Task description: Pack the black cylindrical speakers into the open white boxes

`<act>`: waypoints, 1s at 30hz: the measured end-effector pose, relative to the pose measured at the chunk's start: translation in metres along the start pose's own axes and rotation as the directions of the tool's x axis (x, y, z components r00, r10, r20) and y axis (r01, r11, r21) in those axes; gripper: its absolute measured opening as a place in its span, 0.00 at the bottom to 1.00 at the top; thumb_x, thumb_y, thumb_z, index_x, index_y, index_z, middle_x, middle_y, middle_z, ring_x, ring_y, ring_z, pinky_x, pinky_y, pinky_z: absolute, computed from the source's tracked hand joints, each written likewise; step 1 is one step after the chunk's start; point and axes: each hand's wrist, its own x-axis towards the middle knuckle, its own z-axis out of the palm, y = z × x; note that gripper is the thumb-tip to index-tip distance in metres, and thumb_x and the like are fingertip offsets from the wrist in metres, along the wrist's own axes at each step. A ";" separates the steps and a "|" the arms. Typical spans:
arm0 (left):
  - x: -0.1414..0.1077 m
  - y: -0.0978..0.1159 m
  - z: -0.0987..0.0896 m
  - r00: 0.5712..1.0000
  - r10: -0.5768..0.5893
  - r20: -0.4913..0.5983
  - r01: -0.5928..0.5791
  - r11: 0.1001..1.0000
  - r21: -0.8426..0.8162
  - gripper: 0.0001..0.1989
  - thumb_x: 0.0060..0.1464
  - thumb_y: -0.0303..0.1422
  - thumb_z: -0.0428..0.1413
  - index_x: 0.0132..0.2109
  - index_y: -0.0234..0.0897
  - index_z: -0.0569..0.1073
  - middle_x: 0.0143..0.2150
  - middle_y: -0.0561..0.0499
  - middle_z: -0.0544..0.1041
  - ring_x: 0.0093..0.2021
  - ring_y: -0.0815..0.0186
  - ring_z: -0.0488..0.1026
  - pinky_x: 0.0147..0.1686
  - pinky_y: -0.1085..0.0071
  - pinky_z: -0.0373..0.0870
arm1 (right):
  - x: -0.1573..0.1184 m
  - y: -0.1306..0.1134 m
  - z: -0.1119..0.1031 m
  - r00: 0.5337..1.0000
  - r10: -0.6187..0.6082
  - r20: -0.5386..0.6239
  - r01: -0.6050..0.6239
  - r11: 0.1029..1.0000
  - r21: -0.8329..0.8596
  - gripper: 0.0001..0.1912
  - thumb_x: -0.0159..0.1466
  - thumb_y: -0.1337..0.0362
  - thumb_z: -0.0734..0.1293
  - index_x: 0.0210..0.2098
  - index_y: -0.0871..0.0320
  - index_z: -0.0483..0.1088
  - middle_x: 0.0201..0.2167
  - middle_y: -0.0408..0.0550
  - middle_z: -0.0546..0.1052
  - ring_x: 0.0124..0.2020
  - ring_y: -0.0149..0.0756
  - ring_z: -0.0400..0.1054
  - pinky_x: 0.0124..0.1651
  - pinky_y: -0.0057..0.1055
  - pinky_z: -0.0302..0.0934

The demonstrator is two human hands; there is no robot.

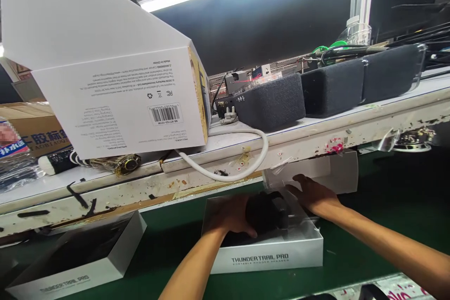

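A white box marked "THUNDER TRAIL PRO" (270,255) lies open on the green surface in front of me. A black object (267,213) sits in it, partly hidden. My left hand (228,215) grips the black object from the left side. My right hand (312,194) rests on the object's right and on the clear plastic over the box's far edge. Both forearms reach in from the bottom of the view.
A second open white box (75,262) lies at the lower left. A worn white shelf (316,129) carries three dark fabric speakers (272,101), a white cable (242,168) and a large white carton (116,79). A white box flap (333,171) stands behind my right hand.
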 end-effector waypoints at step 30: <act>-0.035 -0.014 0.006 0.969 -0.245 0.029 0.235 0.953 0.189 0.56 0.36 0.52 0.72 0.71 0.50 0.60 0.73 0.46 0.60 0.73 0.40 0.54 0.71 0.47 0.55 | -0.040 0.009 0.038 0.932 -0.325 0.163 0.339 0.939 -0.065 0.28 0.70 0.53 0.59 0.66 0.53 0.66 0.67 0.54 0.65 0.68 0.55 0.58 0.66 0.48 0.59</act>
